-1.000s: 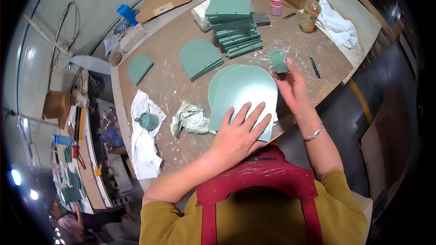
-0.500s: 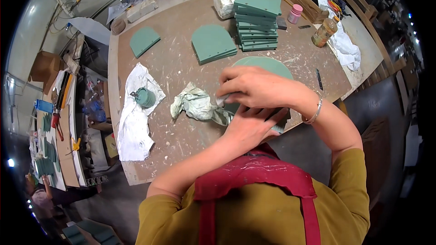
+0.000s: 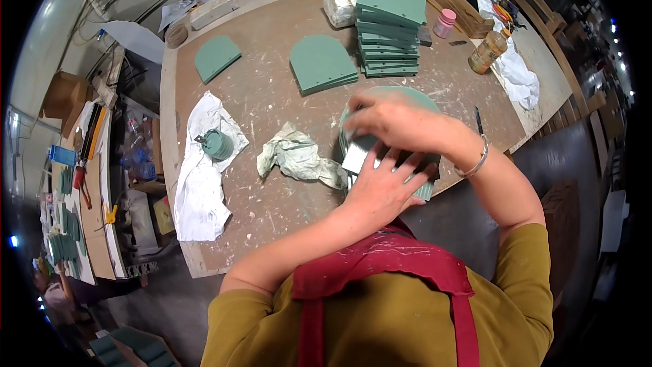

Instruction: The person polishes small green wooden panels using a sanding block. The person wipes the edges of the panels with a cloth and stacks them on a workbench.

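1. Head view: a round, pale green panel (image 3: 407, 98) was seen lying flat at the near edge of a dusty brown worktable (image 3: 272, 95), mostly covered by both hands.
2. The left hand (image 3: 384, 187) was laid palm down on the panel's near part, its fingers spread wide and nothing gripped.
3. The right hand (image 3: 401, 122) was crossed above the left, fingers bent down toward the panel; whether anything was held under it could not be told.
4. A small pale flat piece (image 3: 356, 158) was seen between the two hands, on the panel.
5. A crumpled, paint-stained rag (image 3: 299, 158) was seen just beside the panel, to its left.
6. A tidy stack of matt green arched boards (image 3: 387, 27) was set farther back, a single arched board (image 3: 322, 64) near it.
7. A white cloth (image 3: 200, 177) bearing a small green round object (image 3: 219, 144) was spread well to the left.
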Tool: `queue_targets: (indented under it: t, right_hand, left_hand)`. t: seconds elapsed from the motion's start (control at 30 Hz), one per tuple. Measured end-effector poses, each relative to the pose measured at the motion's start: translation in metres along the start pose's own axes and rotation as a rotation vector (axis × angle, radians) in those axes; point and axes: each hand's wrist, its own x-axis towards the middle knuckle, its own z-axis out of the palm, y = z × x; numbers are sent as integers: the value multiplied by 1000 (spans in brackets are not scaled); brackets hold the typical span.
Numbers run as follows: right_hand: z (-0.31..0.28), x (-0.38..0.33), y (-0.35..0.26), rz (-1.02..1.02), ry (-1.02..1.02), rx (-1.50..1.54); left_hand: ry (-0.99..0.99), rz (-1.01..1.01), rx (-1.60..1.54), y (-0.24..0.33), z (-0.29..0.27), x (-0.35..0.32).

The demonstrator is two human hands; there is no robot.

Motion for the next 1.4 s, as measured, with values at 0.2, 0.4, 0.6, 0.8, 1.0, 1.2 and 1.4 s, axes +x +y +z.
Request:
queue_targets:
  t: [0.2,0.4,0.6,0.8,1.0,1.2,1.4]
  right_hand:
    - [-13,-11,33,30,321,-272]
    - [9,-10,-3,26,227,-133]
    - [-7,-9,16,119,390,-307]
    - [9,-10,17,76,399,-254]
    - [-21,-20,33,253,547,-301]
    - [4,-3,3,137,426,-317]
    - [-18,-33,36,501,535,-476]
  left_hand:
    - [-8,8,-8,2,-2,4]
    - [21,7,2,-1,4,0]
    - [5,-4,8,2,0,3]
    - [28,-12,22,2,4,0]
    - [27,29,-8,-4,-18,16]
    - [-201,19,2,-24,-15,30]
    - [-46,65,50,-20,-11,26]
